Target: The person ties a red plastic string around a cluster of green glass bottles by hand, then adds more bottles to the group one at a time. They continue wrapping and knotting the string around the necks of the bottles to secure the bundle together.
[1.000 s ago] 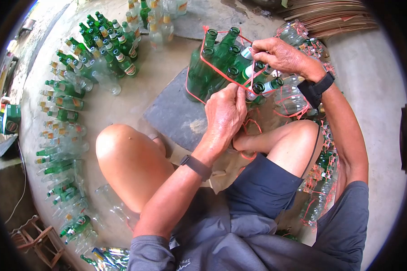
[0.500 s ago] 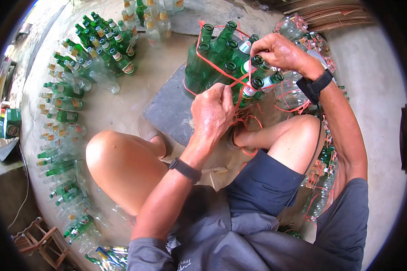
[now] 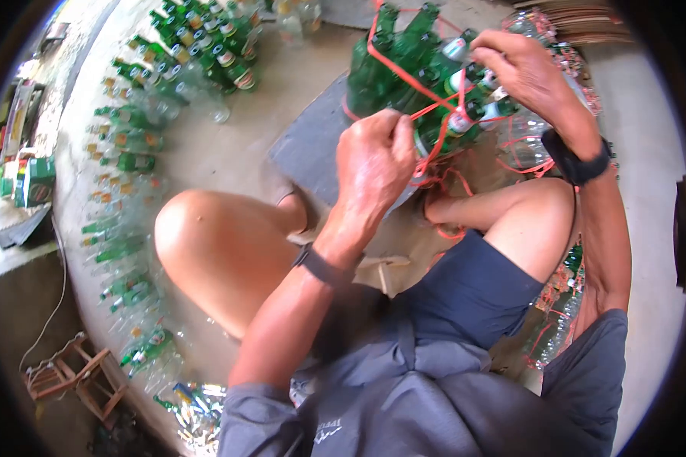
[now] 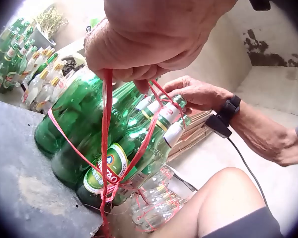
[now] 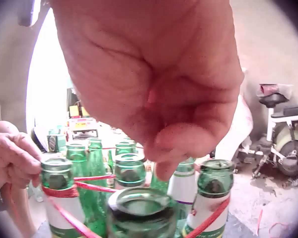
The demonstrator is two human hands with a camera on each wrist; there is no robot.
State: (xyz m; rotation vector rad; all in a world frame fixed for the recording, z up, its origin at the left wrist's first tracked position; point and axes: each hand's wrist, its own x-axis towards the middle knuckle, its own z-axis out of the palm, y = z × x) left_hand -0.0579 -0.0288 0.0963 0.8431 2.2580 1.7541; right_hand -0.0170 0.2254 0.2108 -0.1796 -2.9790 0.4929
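A cluster of green beer bottles (image 3: 367, 80) stands upright on a dark slab (image 3: 305, 152), with red twine (image 4: 107, 129) looped round the bodies and crossing over the necks. My left hand (image 3: 377, 164) grips strands of the twine at the near side of the cluster; in the left wrist view they run taut down from the fist past a labelled bottle (image 4: 114, 166). Over the far-right necks, my right hand (image 3: 522, 76) has curled fingers and pinches a strand rising from a near bottle. In the right wrist view its palm hides part of the bottle tops (image 5: 141, 206).
Rows of loose green and clear bottles (image 3: 133, 141) curve along the left. Clear bottles tied with red twine (image 3: 522, 141) stand at the right, beside my bent leg. A small wooden stool (image 3: 76, 373) sits at the lower left. An electric bike (image 5: 290, 144) shows in the right wrist view.
The head view has shifted, so the bottles appear higher and further right. My left hand has drawn the twine back from the necks, while the right hand stays over the far-right bottles.
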